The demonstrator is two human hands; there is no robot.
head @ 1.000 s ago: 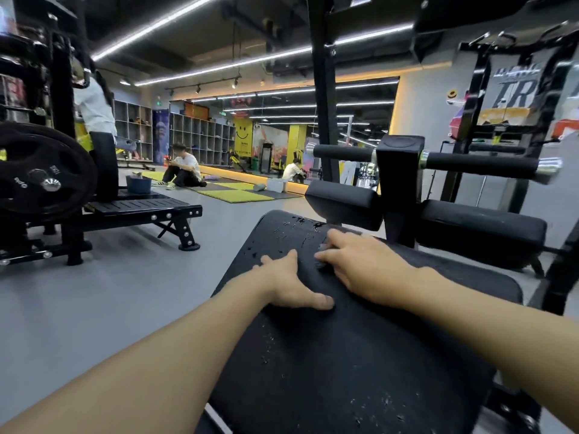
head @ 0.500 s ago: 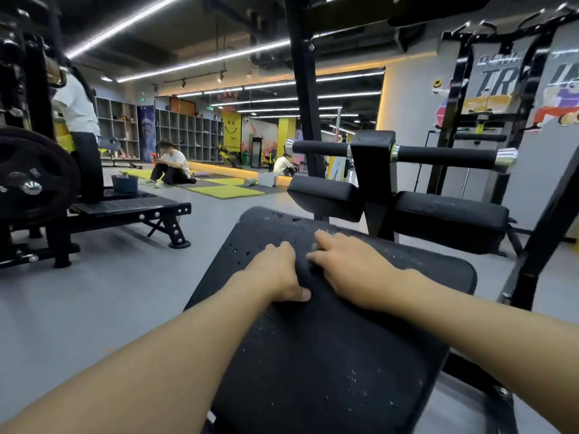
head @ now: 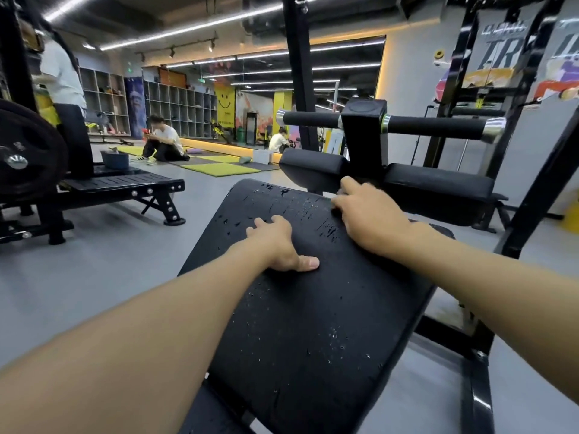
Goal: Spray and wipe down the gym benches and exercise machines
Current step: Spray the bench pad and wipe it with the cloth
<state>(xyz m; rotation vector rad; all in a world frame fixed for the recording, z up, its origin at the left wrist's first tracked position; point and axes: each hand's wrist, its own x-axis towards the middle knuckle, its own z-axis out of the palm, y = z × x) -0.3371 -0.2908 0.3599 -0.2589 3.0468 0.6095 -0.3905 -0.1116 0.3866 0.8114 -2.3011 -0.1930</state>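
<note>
Droplets (head: pixel 283 192) are sitting across the black pad (head: pixel 313 308), which is sloping up and away from you in the middle of the view; they are lying thickest toward its far edge. You are pressing your left hand (head: pixel 279 245) onto the pad's upper half, fingertips bent down and thumb lying flat, the grip released and holding nothing that shows. Your right hand (head: pixel 369 217) is reaching over the pad's far right corner with the fingers stretching past the edge; I cannot tell whether that grip is grasping anything. Just beyond, two black roller cushions (head: pixel 313 166) are flanking an upright post (head: pixel 360 136) under a crossbar (head: pixel 435 128) with black handles. Off to the left, a weight plate (head: pixel 28 151) is hanging beside a low black platform (head: pixel 125 184), and farther back a person (head: pixel 163 142) is sitting on the floor by green mats (head: pixel 219 169).
</note>
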